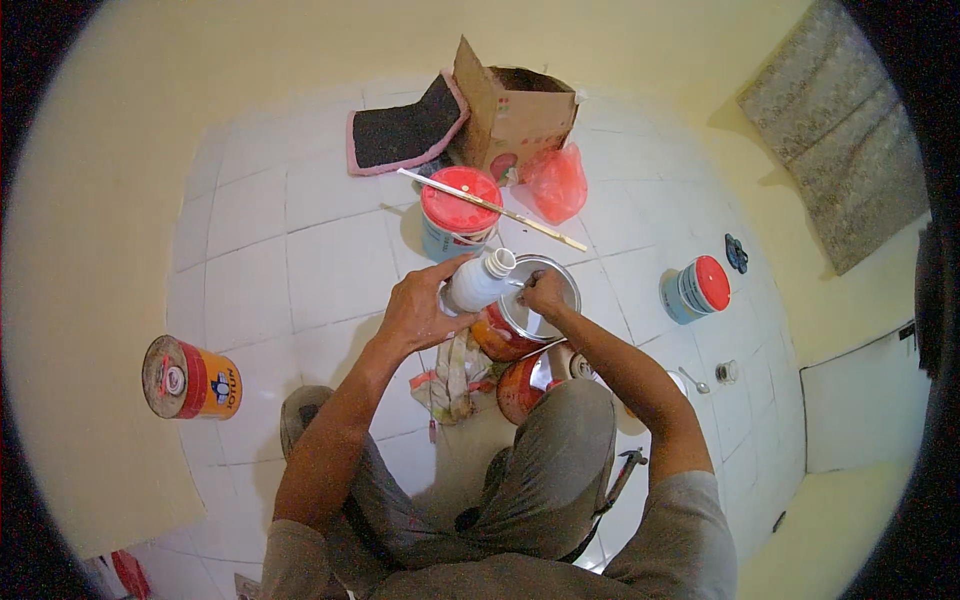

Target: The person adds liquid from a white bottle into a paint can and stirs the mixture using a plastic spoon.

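My left hand (420, 305) is wrapped round a white plastic bottle (476, 286), uncapped and tilted, its mouth up and toward the right. Just right of it, my right hand (543, 292) reaches over an open paint can (503, 338) with a shiny metal rim and red-orange side. Its fingers are closed together; a thin, pale thing shows at the fingertips, too small to name. White paint or a whitish inside shows in the can. Close to my knees stands another red can (520, 388), partly hidden by my leg, beside a crumpled, stained cloth (456, 380).
Beyond the can stands a red-lidded bucket (455, 240) with a long stick (540, 228) across it. Behind are a cardboard box (530, 130), dark mat (405, 132) and red plastic bag (560, 185). An orange-red can (190, 378) stands left; a small bucket (690, 292), spoon (694, 380) and hammer (625, 475) lie right.
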